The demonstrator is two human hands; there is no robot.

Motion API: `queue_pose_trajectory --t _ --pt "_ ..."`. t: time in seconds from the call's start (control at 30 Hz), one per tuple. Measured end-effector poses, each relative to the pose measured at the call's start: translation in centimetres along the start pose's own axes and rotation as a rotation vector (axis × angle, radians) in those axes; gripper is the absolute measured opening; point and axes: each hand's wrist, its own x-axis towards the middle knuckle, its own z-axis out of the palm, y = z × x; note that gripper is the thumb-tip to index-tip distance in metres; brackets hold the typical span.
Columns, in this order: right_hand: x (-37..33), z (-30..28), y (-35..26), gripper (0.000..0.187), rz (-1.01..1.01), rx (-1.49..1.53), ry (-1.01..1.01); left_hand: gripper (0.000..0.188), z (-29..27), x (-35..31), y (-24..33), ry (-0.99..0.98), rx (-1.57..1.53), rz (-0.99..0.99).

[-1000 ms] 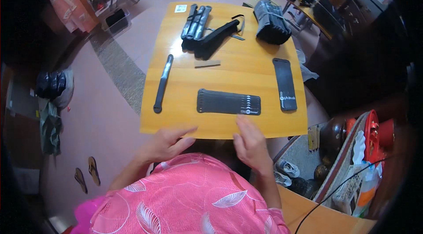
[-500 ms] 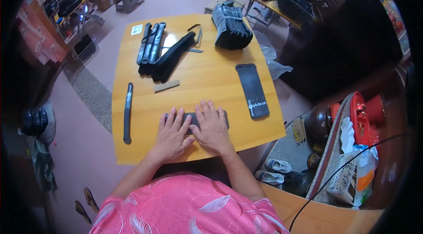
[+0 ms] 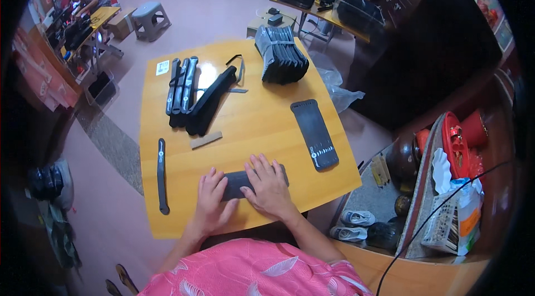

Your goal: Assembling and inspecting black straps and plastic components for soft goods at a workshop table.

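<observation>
A flat dark grey strip (image 3: pixel 235 185) lies crosswise near the table's front edge. My right hand (image 3: pixel 268 189) rests on its right part, fingers stretched out over it. At the strip's left end is my left hand (image 3: pixel 213 198), its fingers extended and its thumb apart near the lower edge. To the right lies a flat dark panel (image 3: pixel 311 131) with white markings. A narrow dark strip (image 3: pixel 161 176) lies far left. Beyond my hands is a short brown strip (image 3: pixel 206 140). Both palms hide parts of the dark strip.
Several narrow dark strips are bound together (image 3: pixel 183 84) at the table's back left, beside black folded pieces (image 3: pixel 212 103). A thick banded bundle (image 3: pixel 283 56) stands at the back right. Shelving with shoes (image 3: pixel 356 218) is right of the table; a grey stool (image 3: pixel 150 20) stands beyond it.
My left hand has tilted onto its side and drawn slightly away from my right hand, baring more of the strip. My right hand stays on the strip. The whole view has shifted.
</observation>
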Motion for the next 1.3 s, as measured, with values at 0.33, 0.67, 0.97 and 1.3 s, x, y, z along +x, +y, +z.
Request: queue_pose_trajectory --t 0.33,0.67,0.97,1.3 --pt "0.6 -1.5 -1.0 0.063 -0.062 0.040 -0.048 0.042 -15.2 3.5 11.1 -0.296 -1.743 0.962" --pt "1.6 -2.0 -1.4 0.059 -0.067 0.035 -0.134 0.063 -12.0 1.8 15.0 0.091 -1.709 1.341" --pt "5.0 -1.1 1.2 0.048 -0.133 0.098 -0.381 0.059 -12.1 0.1 9.4 -0.511 -1.592 0.839" --pt "4.2 -0.4 2.0 0.021 -0.089 0.138 -0.153 0.033 -4.1 0.8 -1.1 0.267 -0.082 -0.025"
